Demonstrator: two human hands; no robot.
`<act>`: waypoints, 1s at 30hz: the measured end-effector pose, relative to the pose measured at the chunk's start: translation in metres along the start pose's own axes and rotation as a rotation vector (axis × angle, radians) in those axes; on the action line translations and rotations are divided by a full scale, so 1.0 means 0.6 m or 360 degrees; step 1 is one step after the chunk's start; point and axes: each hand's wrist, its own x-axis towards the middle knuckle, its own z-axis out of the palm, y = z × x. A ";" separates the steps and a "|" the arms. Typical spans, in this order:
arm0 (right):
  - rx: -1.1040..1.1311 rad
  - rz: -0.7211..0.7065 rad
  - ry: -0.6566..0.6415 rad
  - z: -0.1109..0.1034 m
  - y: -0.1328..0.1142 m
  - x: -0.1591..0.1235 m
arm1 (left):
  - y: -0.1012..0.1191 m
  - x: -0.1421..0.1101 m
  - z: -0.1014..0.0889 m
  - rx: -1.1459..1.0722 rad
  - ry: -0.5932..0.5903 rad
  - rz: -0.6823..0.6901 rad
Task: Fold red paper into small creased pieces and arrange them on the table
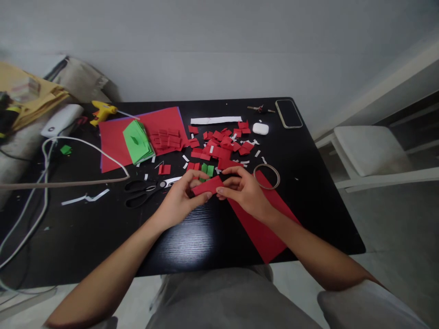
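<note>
A small red paper piece [208,186] is held up between both hands just above the black table. My left hand [185,194] grips its left end, with the thumb along the lower edge. The fingers of my right hand [243,189] pinch its right end. Right behind the hands lie small folded green papers [207,169] and a heap of folded red papers [219,146] with white scraps among them. Black-handled scissors [146,189] rest left of my left hand. Under my right wrist a red paper sheet [262,228] stretches toward the table's front edge.
A tape ring [270,170] lies beside my right hand. Farther back are a white case [260,129], keys [261,109] and a phone [288,114]. To the left are a green paper stack [137,142], a yellow glue gun [102,111] and a looping white cable [85,142]. A chair [363,146] stands right.
</note>
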 end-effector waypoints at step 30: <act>0.0062 -0.0197 -0.0062 -0.001 -0.003 0.003 | -0.006 -0.003 0.003 0.0189 0.0088 0.0173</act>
